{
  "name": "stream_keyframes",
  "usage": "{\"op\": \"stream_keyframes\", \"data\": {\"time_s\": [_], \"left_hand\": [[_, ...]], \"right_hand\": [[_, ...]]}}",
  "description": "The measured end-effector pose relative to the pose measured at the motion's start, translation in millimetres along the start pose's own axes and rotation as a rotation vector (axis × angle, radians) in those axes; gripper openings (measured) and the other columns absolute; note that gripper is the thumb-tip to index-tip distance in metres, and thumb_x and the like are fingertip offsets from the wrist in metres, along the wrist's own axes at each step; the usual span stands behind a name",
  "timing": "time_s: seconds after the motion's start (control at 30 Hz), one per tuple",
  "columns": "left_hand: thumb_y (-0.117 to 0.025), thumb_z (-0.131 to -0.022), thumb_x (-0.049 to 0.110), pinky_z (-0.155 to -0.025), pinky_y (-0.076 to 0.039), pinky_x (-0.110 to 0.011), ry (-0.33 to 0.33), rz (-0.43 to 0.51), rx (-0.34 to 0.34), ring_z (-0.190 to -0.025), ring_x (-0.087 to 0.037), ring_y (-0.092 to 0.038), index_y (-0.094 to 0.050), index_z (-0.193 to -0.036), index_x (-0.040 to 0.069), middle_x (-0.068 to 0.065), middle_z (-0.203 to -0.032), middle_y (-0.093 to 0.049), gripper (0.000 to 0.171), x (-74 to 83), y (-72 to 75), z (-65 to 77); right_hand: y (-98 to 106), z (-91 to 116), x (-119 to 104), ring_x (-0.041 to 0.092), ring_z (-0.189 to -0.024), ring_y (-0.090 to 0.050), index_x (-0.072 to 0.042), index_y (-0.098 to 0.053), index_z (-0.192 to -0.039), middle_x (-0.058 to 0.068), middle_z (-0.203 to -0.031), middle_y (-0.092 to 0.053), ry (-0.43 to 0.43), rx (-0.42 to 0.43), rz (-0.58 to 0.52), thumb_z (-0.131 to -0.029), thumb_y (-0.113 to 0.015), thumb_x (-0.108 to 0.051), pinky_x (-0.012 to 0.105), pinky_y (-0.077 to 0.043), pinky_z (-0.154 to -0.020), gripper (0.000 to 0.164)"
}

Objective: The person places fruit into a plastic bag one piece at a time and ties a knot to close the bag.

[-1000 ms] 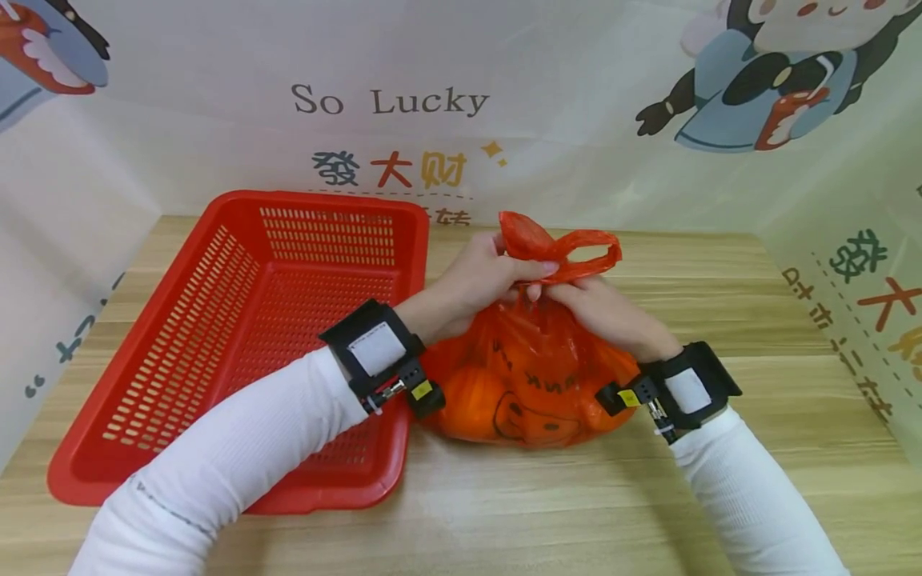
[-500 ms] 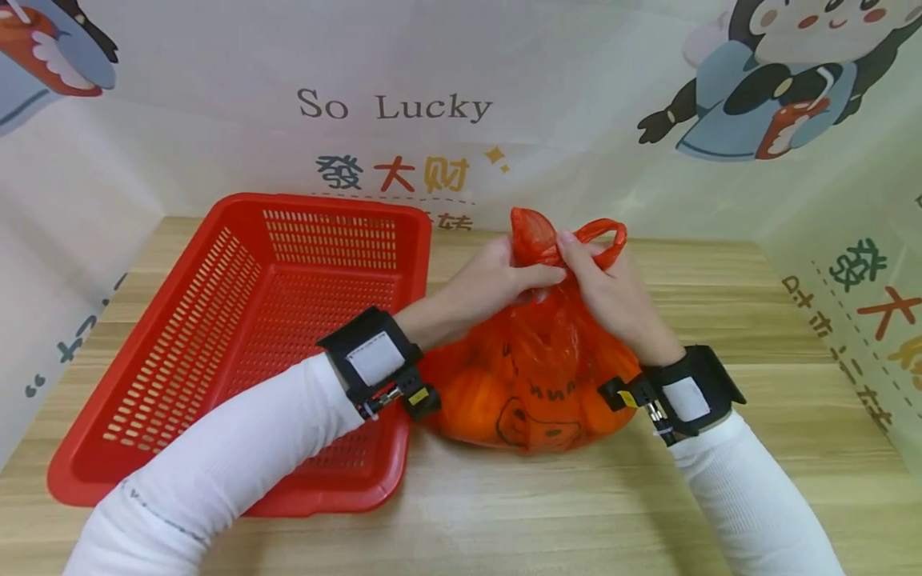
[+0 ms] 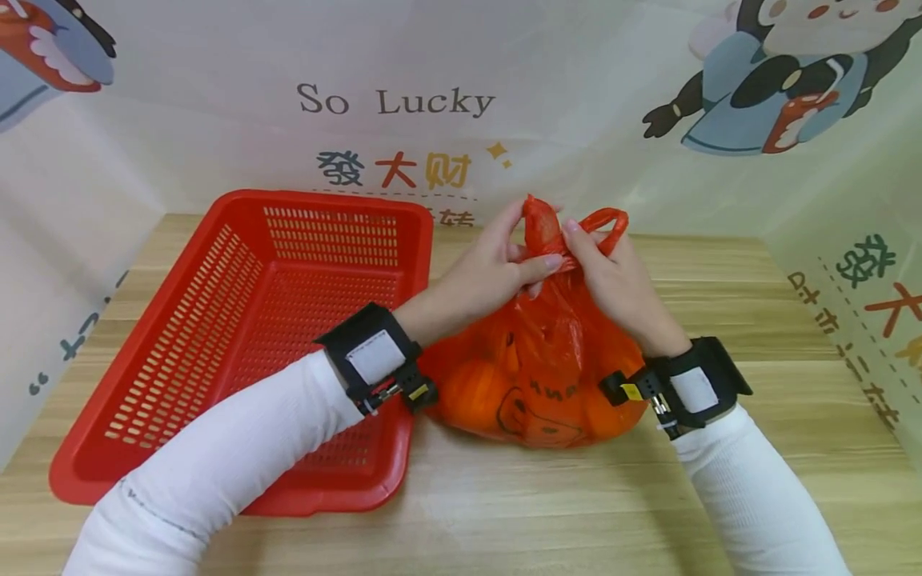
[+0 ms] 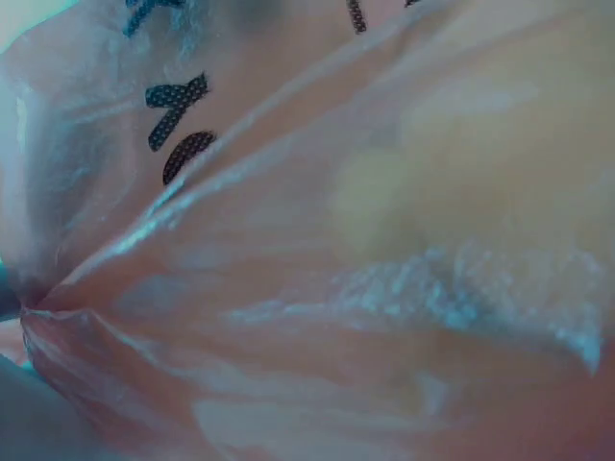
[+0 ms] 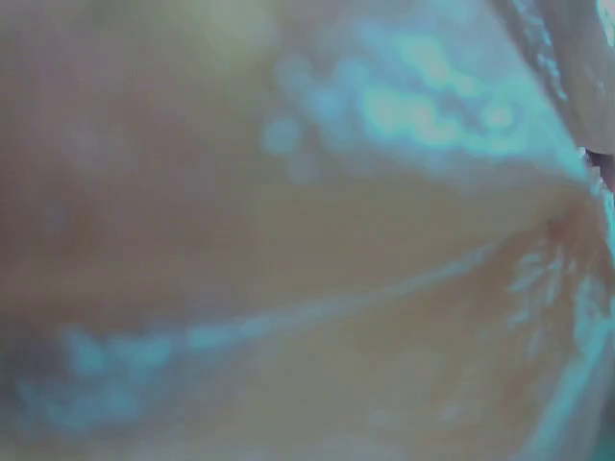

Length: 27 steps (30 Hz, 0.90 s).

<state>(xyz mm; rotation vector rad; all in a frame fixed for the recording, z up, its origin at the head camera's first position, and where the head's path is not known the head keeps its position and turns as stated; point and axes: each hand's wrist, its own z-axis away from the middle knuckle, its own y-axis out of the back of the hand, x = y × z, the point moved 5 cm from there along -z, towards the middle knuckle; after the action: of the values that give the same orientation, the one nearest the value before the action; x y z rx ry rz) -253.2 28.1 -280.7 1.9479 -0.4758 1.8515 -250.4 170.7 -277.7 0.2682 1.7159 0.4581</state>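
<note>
A red plastic bag (image 3: 533,384), see-through and printed with dark marks, sits on the table with rounded orange things inside. Its neck is gathered at the top, where both hands meet. My left hand (image 3: 497,260) pinches the gathered neck from the left, thumb across the front. From the other side my right hand (image 3: 615,276) pinches the neck beside a looped handle (image 3: 612,224), its thumb pointing up. Stretched, creased plastic of the bag (image 4: 288,211) fills the left wrist view. The right wrist view shows only blurred bag film (image 5: 317,250); the fingertips are hidden there.
A red slotted plastic basket (image 3: 421,264) stands left of the bag, under my left forearm. The wood-grain table (image 3: 540,512) runs back to a printed white backdrop (image 3: 576,104), with side walls at left and right.
My right hand has come up from behind the bag's neck to pinch it at the front by the handle. Both hands are slightly higher, and the gathered top has moved up and right.
</note>
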Motion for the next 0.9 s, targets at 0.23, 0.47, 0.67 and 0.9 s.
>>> {"op": "stream_keyframes", "data": {"time_s": [0.23, 0.47, 0.67, 0.9], "left_hand": [[-0.059, -0.099, 0.015, -0.066, -0.043, -0.023, 0.101, 0.092, 0.017, -0.066, -0.016, -0.051, -0.057, -0.114, 0.007, -0.001, -0.066, -0.06, 0.018, -4.1, 6.4, 0.1], [-0.065, -0.095, 0.016, -0.068, -0.044, -0.025, 0.056, -0.166, -0.015, -0.072, -0.016, -0.055, -0.062, -0.103, 0.005, -0.002, -0.073, -0.064, 0.014, 1.8, 6.0, 0.1], [-0.06, -0.098, 0.015, -0.062, -0.039, -0.024, 0.005, -0.367, 0.017, -0.069, -0.017, -0.051, -0.056, -0.101, 0.007, -0.004, -0.074, -0.058, 0.01, 6.2, 4.0, 0.6], [-0.054, -0.1, 0.011, -0.062, -0.038, -0.024, 0.061, -0.172, 0.075, -0.065, -0.017, -0.049, -0.049, -0.1, 0.006, -0.004, -0.07, -0.052, 0.007, 1.6, 4.1, 2.3]], "right_hand": [[-2, 1, 6, 0.015, -0.072, -0.062, -0.01, -0.07, -0.093, -0.007, -0.075, -0.067, -0.051, -0.104, -0.148, -0.104, -0.042, -0.041, 0.025, -0.053, -0.067, 0.043], [6, 2, 5, 0.014, -0.073, -0.059, -0.006, -0.063, -0.096, -0.013, -0.071, -0.065, -0.074, -0.073, -0.074, -0.105, -0.042, -0.037, 0.024, -0.05, -0.072, 0.038], [9, 4, 9, 0.014, -0.092, -0.059, -0.013, -0.057, -0.104, -0.014, -0.081, -0.065, -0.211, -0.104, -0.13, -0.102, -0.042, -0.051, 0.028, -0.047, -0.088, 0.041], [-12, 4, 20, 0.016, -0.099, -0.059, -0.014, -0.055, -0.113, 0.0, -0.103, -0.06, -0.243, -0.356, -0.21, -0.101, -0.038, -0.055, 0.025, -0.053, -0.086, 0.047]]}}
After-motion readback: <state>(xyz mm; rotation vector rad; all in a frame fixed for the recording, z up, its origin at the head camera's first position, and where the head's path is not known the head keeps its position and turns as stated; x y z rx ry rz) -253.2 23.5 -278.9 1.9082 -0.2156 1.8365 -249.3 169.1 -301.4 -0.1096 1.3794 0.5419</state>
